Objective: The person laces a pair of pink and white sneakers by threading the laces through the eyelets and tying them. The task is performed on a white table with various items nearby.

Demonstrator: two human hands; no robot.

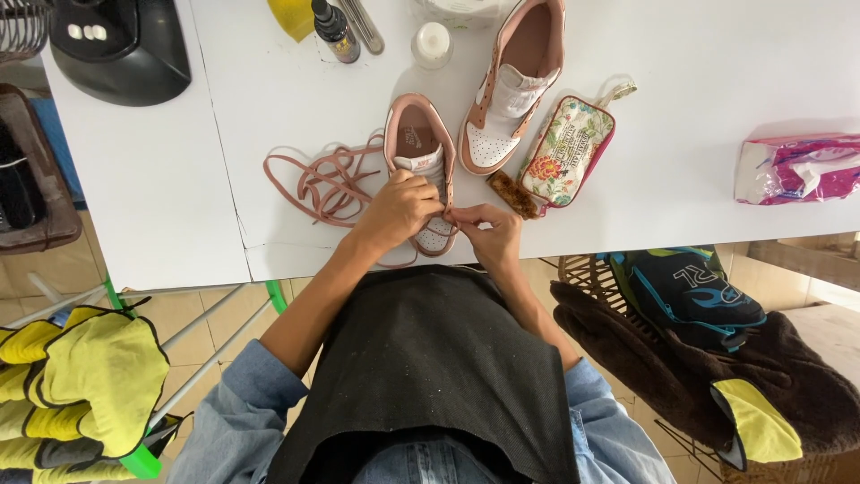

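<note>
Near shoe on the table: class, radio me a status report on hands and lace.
Both hands, left hand and right hand, pinching at near shoe toe end. Pink lace loose, piled left of it. Second shoe lies apart.

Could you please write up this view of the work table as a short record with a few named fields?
Surface: white table
Left hand: on the toe end of the near shoe, pinching the pink lace
Right hand: fingertips at the same shoe's toe end, on the lace
Lace: mostly loose, piled left of the near shoe
Second shoe: unlaced, lying apart to the right
Beside it: floral pouch
Far right: pink tissue pack
Top edge: small dark bottle
</note>
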